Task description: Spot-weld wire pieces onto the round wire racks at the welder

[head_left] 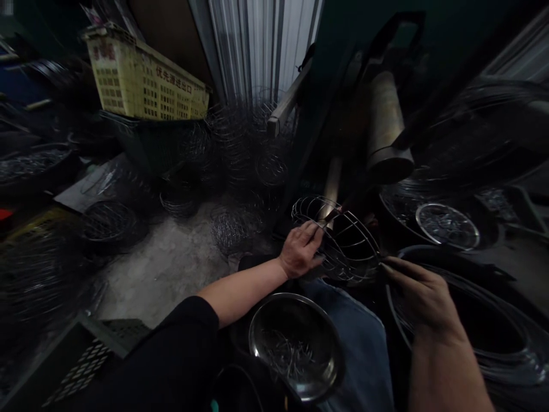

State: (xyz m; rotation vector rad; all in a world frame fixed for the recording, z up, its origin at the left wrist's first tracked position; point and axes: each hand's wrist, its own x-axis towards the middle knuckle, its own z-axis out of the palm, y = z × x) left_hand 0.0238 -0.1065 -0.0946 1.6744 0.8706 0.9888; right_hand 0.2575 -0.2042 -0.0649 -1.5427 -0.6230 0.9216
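Red Chinese characters, "优先源进出口", are marking the yellow crate (171, 86) at far left; the round, open-ribbed wire basket (355, 229) is sitting near, right of centre; the left hand (300, 249) is curling over its left rim; the right hand (422, 289) is pinching its right edge, fingers nearly closed.

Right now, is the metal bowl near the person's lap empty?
No, the metal bowl has thin wire pieces lying in it.
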